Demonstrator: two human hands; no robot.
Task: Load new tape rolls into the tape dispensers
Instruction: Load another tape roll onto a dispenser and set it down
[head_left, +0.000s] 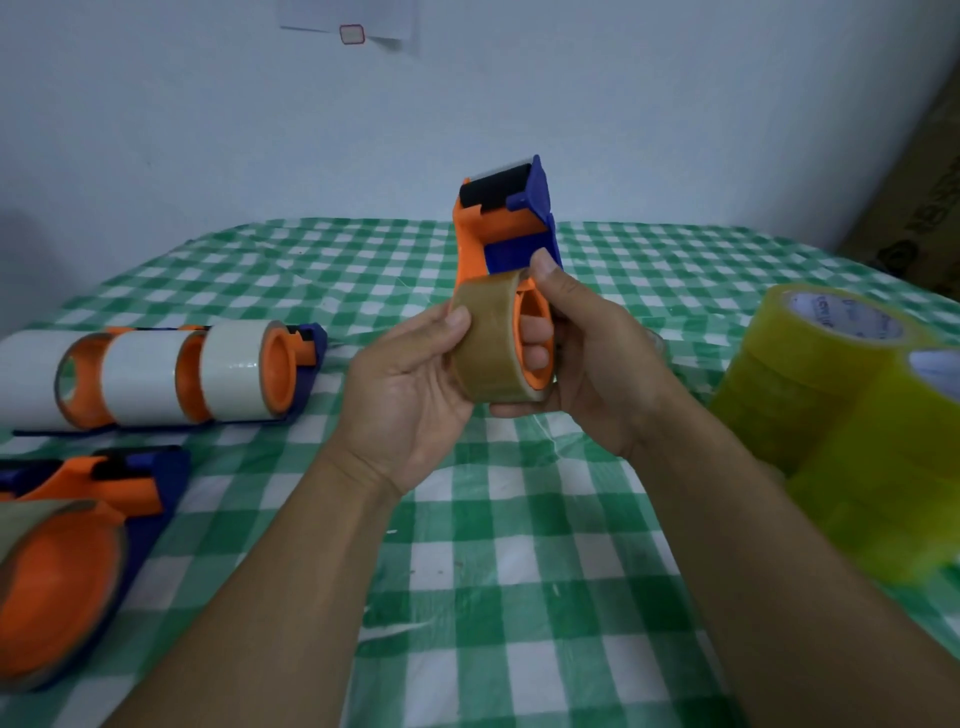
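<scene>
Roll (485, 343): in the head view, it is sitting around the orange hub of the dispenser (506, 228), which you are holding nose-up above the table (519, 571).
Left hand (410, 379): you are wrapping thumb and fingers round the roll.
Right hand (597, 353): you are gripping the dispenser, fingers through its hub, thumb on the blue plate.
Done: loaded dispensers (156, 374) are lying at your left, with a near dispenser (67, 561) also carrying tape.
Remaining: you are probably seating this roll; whether its tape is threaded cannot be told. Spare rolls (831, 374) are standing at your right.
</scene>
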